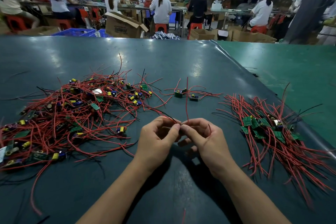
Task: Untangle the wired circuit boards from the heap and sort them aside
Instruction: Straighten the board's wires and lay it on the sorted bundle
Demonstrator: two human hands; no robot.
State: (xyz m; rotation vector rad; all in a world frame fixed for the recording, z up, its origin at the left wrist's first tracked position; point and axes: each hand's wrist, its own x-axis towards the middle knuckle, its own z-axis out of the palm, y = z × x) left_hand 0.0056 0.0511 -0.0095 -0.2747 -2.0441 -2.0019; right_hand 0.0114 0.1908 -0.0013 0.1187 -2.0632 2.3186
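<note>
A: Progress check. How much of the heap (pixel 69 114) was left?

B: Most of it, by my estimate. It lay on the left of the surface (pixel 181 63), a dense knot of red and black leads with boards buried in it. The sorted pile (pixel 276 132) on the right was clearly smaller, its boards bunched together and leads fanned toward the near right edge. Roughly a third done, judged from the two piles alone.

A: And the few boards (pixel 185 94) in the far middle?

B: Two or three, loosely crossed, apart from both piles. Whether sorted or pending, could not tell.

A: Hands?

B: Both were raised in the near centre, fingertips meeting. Left hand (pixel 156 138) pinched a black and red lead (pixel 163 112) trailing back toward the heap. Right hand (pixel 203 138) pinched a red wire (pixel 187 100) standing up from its fingers. The board itself was hidden behind the fingers.

A: Appearance of the units?

B: Small green boards, yellow and blue components, long thin limp leads, mostly red, some black. Likely to snag again.
</note>
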